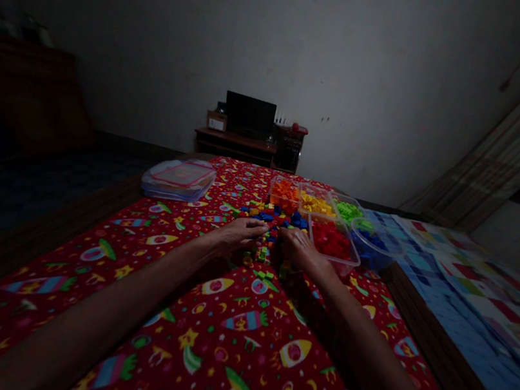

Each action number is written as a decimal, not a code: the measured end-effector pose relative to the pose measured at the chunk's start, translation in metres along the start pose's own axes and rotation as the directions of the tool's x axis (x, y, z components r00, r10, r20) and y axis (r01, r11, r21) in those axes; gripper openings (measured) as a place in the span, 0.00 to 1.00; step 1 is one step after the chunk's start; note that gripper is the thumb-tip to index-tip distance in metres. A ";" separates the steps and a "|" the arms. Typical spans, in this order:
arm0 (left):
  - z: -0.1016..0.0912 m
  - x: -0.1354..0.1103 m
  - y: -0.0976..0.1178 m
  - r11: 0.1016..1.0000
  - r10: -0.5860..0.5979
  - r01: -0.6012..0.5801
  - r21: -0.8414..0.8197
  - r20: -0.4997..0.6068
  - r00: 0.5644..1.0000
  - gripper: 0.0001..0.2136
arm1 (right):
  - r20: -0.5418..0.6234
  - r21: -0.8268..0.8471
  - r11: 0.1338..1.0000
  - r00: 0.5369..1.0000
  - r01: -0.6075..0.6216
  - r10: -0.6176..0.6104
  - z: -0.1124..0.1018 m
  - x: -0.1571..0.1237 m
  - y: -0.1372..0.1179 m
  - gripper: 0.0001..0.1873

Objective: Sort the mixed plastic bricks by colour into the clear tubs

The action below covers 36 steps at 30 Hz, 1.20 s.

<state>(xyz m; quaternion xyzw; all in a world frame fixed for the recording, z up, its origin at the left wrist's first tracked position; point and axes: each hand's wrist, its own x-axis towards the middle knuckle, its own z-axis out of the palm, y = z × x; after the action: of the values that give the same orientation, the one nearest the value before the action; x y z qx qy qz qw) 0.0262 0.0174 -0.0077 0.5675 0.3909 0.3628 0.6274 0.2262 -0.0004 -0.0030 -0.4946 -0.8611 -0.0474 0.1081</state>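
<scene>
A loose pile of small toy building bricks in mixed colours lies on the red patterned cloth in front of me. My left hand reaches in at the pile's left near edge, its fingers stretched out and no brick visible in them. At the right near edge, my right hand has its fingers curled down among the bricks; what they hold, if anything, is hidden. Between and just below both hands lie a few green and yellow bricks. Dim light blurs the small pieces.
Beyond my right hand stand clear tubs of sorted bricks: orange, yellow, green, red and blue. Stacked lids lie at the left. A dark wooden edge borders the cloth.
</scene>
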 end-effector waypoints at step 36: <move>0.044 -0.022 0.030 0.766 -0.134 0.076 -0.638 -0.043 0.990 0.18 | -0.192 0.578 0.795 0.978 0.183 -0.085 -0.016 0.007 -0.043 0.11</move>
<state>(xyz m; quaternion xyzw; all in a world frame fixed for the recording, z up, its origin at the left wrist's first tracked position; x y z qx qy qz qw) 0.0559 -0.0178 0.0263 0.2838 0.3033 0.4617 0.7838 0.1876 -0.0195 0.0152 -0.3684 -0.8545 0.1775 0.3203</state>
